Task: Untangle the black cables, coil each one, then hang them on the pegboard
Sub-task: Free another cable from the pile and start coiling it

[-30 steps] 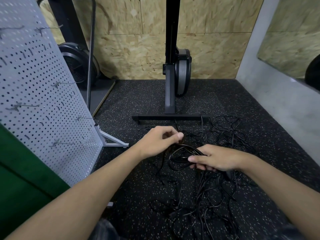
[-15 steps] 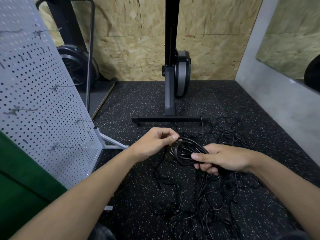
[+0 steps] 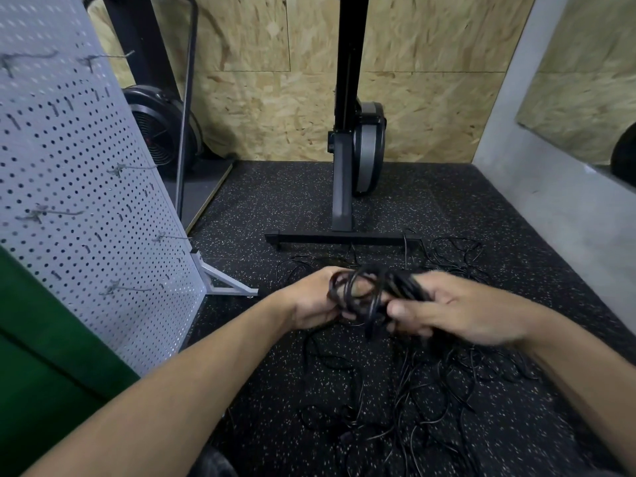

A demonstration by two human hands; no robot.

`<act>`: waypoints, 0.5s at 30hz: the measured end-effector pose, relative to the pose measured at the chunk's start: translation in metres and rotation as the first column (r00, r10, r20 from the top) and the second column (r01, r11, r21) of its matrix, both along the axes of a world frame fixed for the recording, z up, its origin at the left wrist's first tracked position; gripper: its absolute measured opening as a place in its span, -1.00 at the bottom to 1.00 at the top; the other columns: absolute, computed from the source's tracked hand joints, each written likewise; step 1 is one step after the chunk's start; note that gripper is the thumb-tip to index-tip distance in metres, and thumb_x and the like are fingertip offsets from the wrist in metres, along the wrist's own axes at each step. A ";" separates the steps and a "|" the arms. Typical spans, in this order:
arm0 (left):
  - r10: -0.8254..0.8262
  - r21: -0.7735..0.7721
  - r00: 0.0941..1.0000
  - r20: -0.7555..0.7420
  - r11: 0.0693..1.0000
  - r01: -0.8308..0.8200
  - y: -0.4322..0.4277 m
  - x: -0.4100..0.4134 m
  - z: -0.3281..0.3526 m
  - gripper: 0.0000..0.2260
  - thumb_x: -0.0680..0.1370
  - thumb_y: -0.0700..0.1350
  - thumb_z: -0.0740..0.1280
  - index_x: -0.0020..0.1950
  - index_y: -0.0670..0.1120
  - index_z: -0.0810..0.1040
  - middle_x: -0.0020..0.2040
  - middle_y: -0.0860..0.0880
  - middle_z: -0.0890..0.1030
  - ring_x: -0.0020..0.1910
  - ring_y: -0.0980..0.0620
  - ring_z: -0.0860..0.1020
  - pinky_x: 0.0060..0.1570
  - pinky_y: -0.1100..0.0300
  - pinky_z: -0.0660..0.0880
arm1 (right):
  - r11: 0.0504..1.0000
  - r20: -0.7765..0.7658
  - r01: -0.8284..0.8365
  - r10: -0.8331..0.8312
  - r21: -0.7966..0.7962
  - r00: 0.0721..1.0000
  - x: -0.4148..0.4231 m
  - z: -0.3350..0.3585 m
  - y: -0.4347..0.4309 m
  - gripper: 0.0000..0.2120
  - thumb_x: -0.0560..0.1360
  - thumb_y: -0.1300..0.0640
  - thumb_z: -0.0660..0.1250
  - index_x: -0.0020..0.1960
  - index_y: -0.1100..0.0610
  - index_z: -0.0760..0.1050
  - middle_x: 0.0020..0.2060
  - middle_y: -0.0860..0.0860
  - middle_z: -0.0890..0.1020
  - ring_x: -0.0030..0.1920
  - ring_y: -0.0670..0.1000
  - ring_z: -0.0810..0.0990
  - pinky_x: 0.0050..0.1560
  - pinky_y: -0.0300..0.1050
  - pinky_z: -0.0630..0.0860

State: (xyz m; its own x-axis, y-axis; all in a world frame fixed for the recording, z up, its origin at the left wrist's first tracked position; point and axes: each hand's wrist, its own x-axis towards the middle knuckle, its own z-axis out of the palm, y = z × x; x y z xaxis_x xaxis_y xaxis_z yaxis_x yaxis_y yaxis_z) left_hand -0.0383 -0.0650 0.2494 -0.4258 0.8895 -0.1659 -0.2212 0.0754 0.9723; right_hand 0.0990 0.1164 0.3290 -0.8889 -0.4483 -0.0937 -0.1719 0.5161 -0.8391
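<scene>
The white pegboard [image 3: 86, 201] leans along the left edge, its hooks [image 3: 118, 170] sticking out and its foot [image 3: 227, 285] jutting onto the speckled floor [image 3: 275, 208]; open floor lies between that foot and the machine's base bar [image 3: 344, 238]; the left hand [image 3: 311, 302] curls its fingers round the coiled black cable [image 3: 395, 287], held above the floor between both hands; the right hand [image 3: 461, 313] clamps thumb and curled fingers on the coil's other side; loose cables [image 3: 430, 390] sprawl beneath and rightward, near the grey wall [image 3: 550, 208].
</scene>
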 end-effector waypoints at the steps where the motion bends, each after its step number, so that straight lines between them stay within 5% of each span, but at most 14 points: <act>1: 0.026 0.004 0.999 0.033 1.000 -0.026 0.001 0.002 -0.002 -0.89 0.61 -0.08 0.41 -0.01 -0.09 0.71 -0.26 -0.01 0.55 -0.34 0.12 0.45 -0.28 0.23 0.35 | 0.995 -0.036 0.088 -0.089 -0.039 0.995 -0.001 0.001 0.004 -0.67 0.67 -0.15 0.23 -0.07 0.05 0.59 -0.31 -0.09 0.52 -0.29 -0.10 0.47 -0.22 -0.28 0.46; 3: 0.040 -0.027 0.999 0.033 0.999 -0.040 0.003 0.005 -0.006 -0.78 0.73 -0.13 0.24 0.03 -0.08 0.67 -0.34 0.04 0.40 -0.41 0.14 0.28 -0.39 0.29 0.22 | 0.962 -0.119 0.261 -0.270 -0.082 0.956 -0.005 -0.002 0.014 -0.69 0.66 -0.12 0.22 -0.14 -0.02 0.60 -0.37 -0.14 0.51 -0.32 -0.13 0.45 -0.25 -0.29 0.40; 7: 0.089 -0.179 0.967 -0.240 0.975 -0.134 0.008 0.015 -0.012 -0.71 0.75 0.04 0.19 -0.01 -0.02 0.63 -0.39 0.11 0.31 -0.44 0.13 0.23 -0.46 0.27 0.20 | 0.742 -0.320 0.625 -0.547 0.242 0.774 -0.019 -0.033 0.026 -0.71 0.65 -0.15 0.25 -0.11 0.00 0.56 -0.40 -0.15 0.54 -0.37 -0.19 0.49 -0.34 -0.33 0.34; 11: 0.025 -0.297 0.769 -0.639 0.914 -0.277 0.026 0.034 -0.005 -0.66 0.76 0.02 0.17 -0.07 -0.09 0.62 -0.44 0.11 0.38 -0.54 0.18 0.30 -0.45 0.20 0.27 | 0.620 -0.311 0.747 -0.680 0.238 0.664 -0.031 -0.058 0.025 -0.66 0.68 -0.15 0.23 0.03 0.14 0.45 -0.28 0.03 0.59 -0.25 0.04 0.56 -0.30 -0.12 0.35; 15: -0.082 -0.312 0.571 -0.817 0.896 -0.317 0.039 0.055 0.007 -0.66 0.76 -0.02 0.14 -0.19 -0.06 0.42 -0.28 -0.07 0.54 -0.38 -0.01 0.46 -0.30 0.11 0.33 | 0.534 -0.333 0.792 -0.719 0.298 0.610 -0.035 -0.064 0.020 -0.66 0.69 -0.18 0.18 0.25 0.08 0.35 -0.22 0.07 0.57 -0.20 0.13 0.57 -0.17 0.06 0.47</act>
